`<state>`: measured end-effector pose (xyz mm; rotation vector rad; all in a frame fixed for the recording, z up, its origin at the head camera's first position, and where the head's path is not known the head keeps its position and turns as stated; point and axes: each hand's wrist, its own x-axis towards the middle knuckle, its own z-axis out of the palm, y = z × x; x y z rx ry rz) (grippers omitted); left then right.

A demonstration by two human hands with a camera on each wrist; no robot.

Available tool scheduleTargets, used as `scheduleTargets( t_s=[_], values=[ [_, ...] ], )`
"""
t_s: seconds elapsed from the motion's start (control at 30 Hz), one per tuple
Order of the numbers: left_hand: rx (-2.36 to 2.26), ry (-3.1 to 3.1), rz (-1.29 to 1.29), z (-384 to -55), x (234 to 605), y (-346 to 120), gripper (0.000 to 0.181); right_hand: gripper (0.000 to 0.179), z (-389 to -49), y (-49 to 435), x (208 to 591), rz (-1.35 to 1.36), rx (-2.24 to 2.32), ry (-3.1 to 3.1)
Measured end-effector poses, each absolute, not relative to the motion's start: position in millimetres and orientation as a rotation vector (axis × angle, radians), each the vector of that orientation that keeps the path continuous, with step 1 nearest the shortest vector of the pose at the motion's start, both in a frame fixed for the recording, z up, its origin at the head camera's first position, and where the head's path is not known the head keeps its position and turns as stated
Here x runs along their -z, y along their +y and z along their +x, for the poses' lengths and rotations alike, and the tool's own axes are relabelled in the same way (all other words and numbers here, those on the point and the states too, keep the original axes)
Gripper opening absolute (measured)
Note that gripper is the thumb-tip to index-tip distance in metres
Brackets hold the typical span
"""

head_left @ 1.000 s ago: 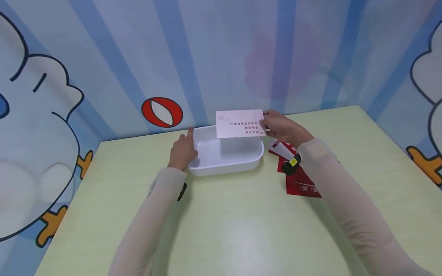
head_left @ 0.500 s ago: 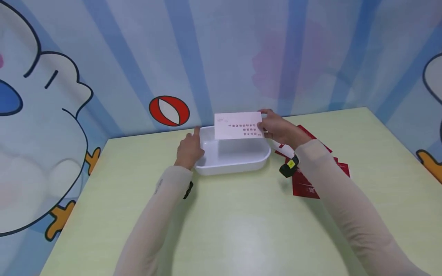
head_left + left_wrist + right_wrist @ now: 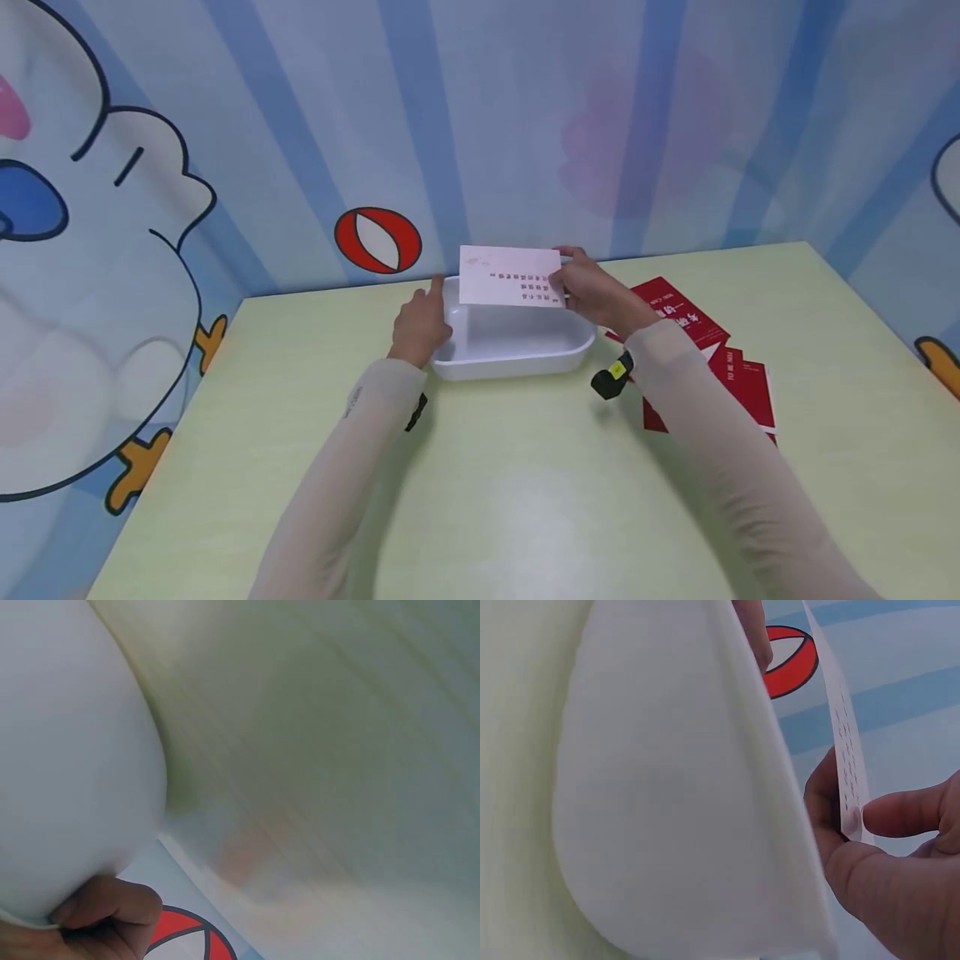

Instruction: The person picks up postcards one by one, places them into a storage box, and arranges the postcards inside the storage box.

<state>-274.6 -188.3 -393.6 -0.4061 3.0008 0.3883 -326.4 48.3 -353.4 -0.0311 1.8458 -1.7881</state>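
Note:
A white plastic tray (image 3: 517, 365) with rounded corners stands at the back of the table. My left hand (image 3: 422, 327) grips its left rim; in the left wrist view the fingers (image 3: 127, 900) curl at the edge. Over the tray, my right hand (image 3: 597, 287) pinches a pale pink card (image 3: 502, 287) by its right end. Printed lines of text show on the card, upside down to me. The right wrist view has the card (image 3: 845, 765) edge-on between thumb and fingers, apart from the tray's rim. The card hides part of the tray's inside.
Several red cards (image 3: 678, 312) with white print lie overlapped right of the tray, partly under my right forearm. A blue striped backdrop (image 3: 510, 125) with cartoon figures rises directly behind the pale green table (image 3: 495, 483).
The head view has shifted slightly. My right hand has carried the pink card a little left over the tray, and its forearm now covers less of the red cards. The left hand keeps its grip.

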Motion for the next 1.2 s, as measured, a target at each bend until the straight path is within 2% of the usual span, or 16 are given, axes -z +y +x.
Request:
scheduleTargets(
  t_s=[0.6, 1.2],
  values=[
    [-0.418, 3.042, -0.397, -281, 401, -190, 0.079, 0.07, -331, 35, 375, 0.065, 1.766, 1.844],
    [-0.395, 3.05, -0.373, -280, 396, -191, 0.074, 0.068, -329, 30, 379, -0.056, 1.658, 1.905]
  ],
)
